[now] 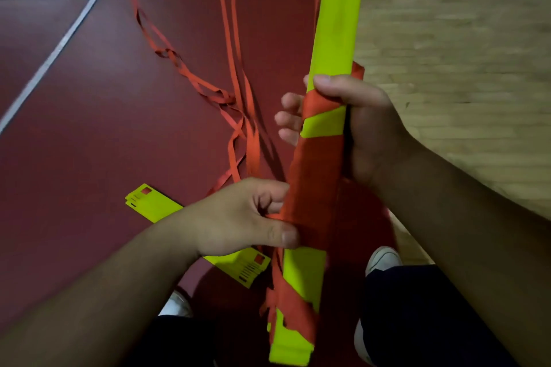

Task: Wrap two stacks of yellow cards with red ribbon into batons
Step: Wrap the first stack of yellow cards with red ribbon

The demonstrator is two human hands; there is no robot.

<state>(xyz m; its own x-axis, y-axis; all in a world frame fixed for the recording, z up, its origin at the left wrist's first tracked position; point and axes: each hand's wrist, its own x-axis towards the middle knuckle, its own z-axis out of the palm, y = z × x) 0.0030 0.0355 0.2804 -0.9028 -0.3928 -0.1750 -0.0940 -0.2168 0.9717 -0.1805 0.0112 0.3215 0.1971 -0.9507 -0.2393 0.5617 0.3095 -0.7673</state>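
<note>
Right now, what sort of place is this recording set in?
Probably an indoor sports hall: a dark red floor with white lines meets pale wood flooring, and loose red ribbon trails across it.

The card stack (337, 24) runs upright above the floor (74, 128), with the right hand (366, 128) round its middle. The left hand (238, 217) is lower, pinching the ribbon (313, 188) at the stack's left edge. A second stack (152, 202) lies on the floor under the left wrist, and loose ribbon trails behind it.
</note>
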